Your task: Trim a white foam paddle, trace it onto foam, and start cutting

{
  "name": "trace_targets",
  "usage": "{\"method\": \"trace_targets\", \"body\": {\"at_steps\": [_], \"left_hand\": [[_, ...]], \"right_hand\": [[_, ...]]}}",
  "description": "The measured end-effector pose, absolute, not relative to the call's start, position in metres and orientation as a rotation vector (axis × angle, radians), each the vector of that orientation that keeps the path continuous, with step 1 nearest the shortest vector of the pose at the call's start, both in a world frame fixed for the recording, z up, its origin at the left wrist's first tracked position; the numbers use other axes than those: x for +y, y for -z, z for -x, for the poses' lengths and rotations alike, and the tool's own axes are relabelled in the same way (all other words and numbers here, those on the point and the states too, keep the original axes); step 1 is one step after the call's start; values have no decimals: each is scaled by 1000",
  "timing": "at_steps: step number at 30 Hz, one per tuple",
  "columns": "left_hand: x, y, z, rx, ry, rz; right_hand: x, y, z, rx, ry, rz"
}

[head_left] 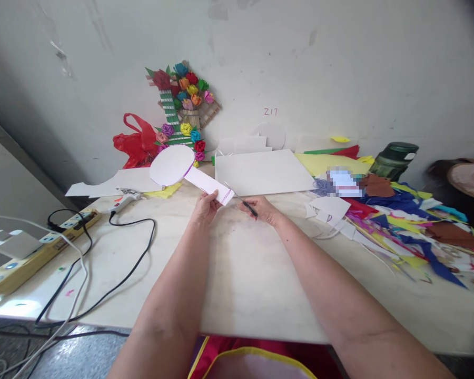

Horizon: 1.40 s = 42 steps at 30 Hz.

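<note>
My left hand (206, 208) pinches the lower end of a white paper cutout (205, 181), held above the table. The cutout has a round head and a straight handle, with purple pen lines along part of the round edge and across the handle's end. In my right hand (264, 209) is a pair of scissors (248, 208), its dark handles in my fingers. The scissors' blades point up and left toward the handle's marked end; whether they touch the paper I cannot tell.
A large white board (263, 171) lies behind my hands. Coloured scraps (414, 226) heap at right beside a dark green bottle (395, 160). At left are a power strip (51, 252), cables and a glue gun (124, 200). Paper flowers (187, 92) stand against the wall.
</note>
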<state>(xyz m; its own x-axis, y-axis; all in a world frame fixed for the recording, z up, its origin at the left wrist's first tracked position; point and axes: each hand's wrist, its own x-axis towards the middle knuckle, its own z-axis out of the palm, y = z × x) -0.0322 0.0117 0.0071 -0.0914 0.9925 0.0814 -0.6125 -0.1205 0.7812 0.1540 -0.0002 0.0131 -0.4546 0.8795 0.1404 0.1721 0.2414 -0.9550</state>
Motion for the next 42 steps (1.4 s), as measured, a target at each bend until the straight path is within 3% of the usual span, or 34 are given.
{"method": "trace_targets", "body": {"at_steps": [8, 42], "left_hand": [[15, -3, 35, 695, -1610, -702], [13, -4, 28, 532, -1661, -763]], "right_hand": [[5, -8, -149, -1752, -1166, 1064], [-3, -21, -175, -1765, -1553, 999]]}}
